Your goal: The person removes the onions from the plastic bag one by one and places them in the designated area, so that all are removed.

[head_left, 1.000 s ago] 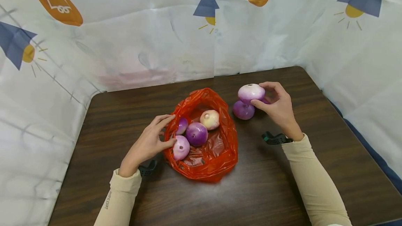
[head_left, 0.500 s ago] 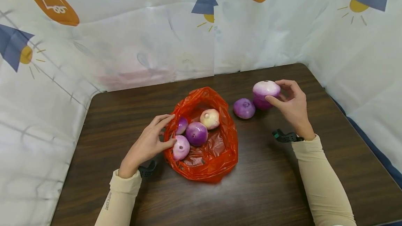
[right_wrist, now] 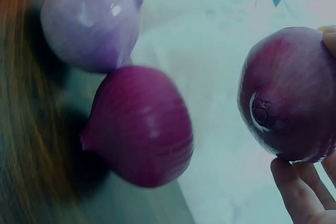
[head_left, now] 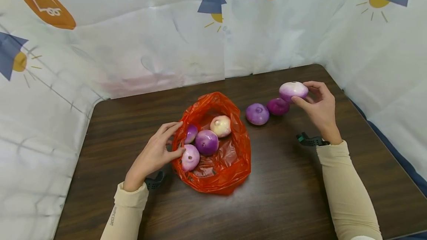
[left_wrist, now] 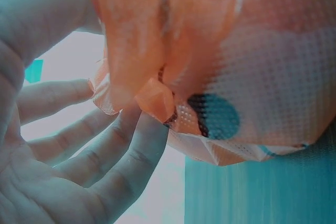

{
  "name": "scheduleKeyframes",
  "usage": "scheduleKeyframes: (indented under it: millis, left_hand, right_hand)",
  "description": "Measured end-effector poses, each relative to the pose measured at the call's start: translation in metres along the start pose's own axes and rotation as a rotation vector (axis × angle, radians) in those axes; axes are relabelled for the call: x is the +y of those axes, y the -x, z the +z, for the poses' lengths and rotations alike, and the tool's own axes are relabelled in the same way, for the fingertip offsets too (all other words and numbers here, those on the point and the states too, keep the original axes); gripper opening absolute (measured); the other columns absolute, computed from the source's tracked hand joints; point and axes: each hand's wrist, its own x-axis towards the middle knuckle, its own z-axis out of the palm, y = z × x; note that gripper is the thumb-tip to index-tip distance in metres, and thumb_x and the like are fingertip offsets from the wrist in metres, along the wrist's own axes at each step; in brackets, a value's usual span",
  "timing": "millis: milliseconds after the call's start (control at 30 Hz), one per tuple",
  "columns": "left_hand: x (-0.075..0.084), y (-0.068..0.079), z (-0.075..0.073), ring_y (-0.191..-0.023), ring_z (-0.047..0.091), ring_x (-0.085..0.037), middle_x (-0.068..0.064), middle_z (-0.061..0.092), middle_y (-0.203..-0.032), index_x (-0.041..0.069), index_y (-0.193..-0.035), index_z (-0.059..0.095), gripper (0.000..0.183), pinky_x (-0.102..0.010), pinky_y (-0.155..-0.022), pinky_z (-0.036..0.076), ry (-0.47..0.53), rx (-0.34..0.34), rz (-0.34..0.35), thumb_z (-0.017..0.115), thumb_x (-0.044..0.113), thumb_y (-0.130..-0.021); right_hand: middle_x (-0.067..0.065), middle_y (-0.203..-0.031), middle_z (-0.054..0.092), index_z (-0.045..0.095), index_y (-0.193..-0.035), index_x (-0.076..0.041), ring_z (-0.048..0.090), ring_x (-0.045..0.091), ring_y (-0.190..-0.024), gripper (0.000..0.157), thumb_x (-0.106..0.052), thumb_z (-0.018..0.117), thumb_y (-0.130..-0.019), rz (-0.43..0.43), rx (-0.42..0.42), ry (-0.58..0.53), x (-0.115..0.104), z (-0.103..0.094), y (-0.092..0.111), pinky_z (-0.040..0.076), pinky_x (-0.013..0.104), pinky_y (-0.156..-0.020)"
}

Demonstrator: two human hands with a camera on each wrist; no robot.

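Note:
In the head view a red plastic bag (head_left: pixel 230 173) stands with its mouth spread wide. Inside it lie several onions: a dark purple one (head_left: pixel 207 142), a pale one (head_left: pixel 220 126), a pinkish one (head_left: pixel 191 157) and a partly hidden purple one (head_left: pixel 191 133). My left hand (head_left: pixel 156 151) grips the bag's left rim; the left wrist view shows its fingers against the bag (left_wrist: pixel 152 35). My right hand (head_left: pixel 320 105) holds a pale purple onion (head_left: pixel 293 90) by its right side, raised above the table. Below and left of it, two onions rest on the table, a light purple one (head_left: pixel 257 114) and a magenta one (head_left: pixel 278 106).
The dark wood table (head_left: pixel 280 195) has its far edge against a printed white curtain (head_left: pixel 150 47), which also hangs at both sides. The two loose onions sit close together, right of the bag.
My right hand has moved right with its onion, away from the bag, uncovering the magenta onion on the table. My left hand stays at the bag's rim. The head view has shifted slightly.

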Motion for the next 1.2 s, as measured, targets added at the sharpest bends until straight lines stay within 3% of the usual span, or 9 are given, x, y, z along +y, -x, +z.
scheduleKeyframes:
  millis: [767, 1067, 1200]
  left_hand:
    - [-0.001, 0.002, -0.001, -0.117, 0.063, -0.027, -0.01, 0.05, -0.15, 0.01, -0.154, 0.048, 0.075, -0.049, -0.093, 0.06, -0.023, 0.027, 0.026, 0.083, 0.018, -0.088]
    - [-0.001, 0.002, 0.0, -0.115, 0.064, -0.027, -0.011, 0.049, -0.151, 0.01, -0.154, 0.048, 0.075, -0.05, -0.093, 0.06, -0.012, 0.007, 0.01, 0.082, 0.02, -0.089]
    - [-0.002, 0.001, 0.001, -0.115, 0.064, -0.027, -0.01, 0.049, -0.151, 0.01, -0.154, 0.048, 0.075, -0.049, -0.093, 0.06, -0.019, 0.012, 0.018, 0.082, 0.02, -0.089]
  right_hand:
    - [-0.018, -0.123, 0.059, 0.06, -0.134, -0.005, 0.057, 0.004, -0.12, 0.053, -0.012, 0.083, -0.087, 0.08, 0.024, 0.212, 0.028, -0.022, -0.007, 0.051, 0.007, -0.095]
    - [-0.004, -0.131, 0.061, 0.063, -0.132, -0.021, 0.057, 0.002, -0.117, 0.051, -0.018, 0.084, -0.087, 0.136, 0.033, 0.238, 0.043, -0.028, -0.003, 0.051, 0.007, -0.096]
    - [-0.003, -0.131, 0.061, 0.063, -0.132, -0.022, 0.057, 0.001, -0.117, 0.05, -0.019, 0.085, -0.086, 0.142, 0.042, 0.249, 0.047, -0.03, -0.003, 0.051, 0.008, -0.097]
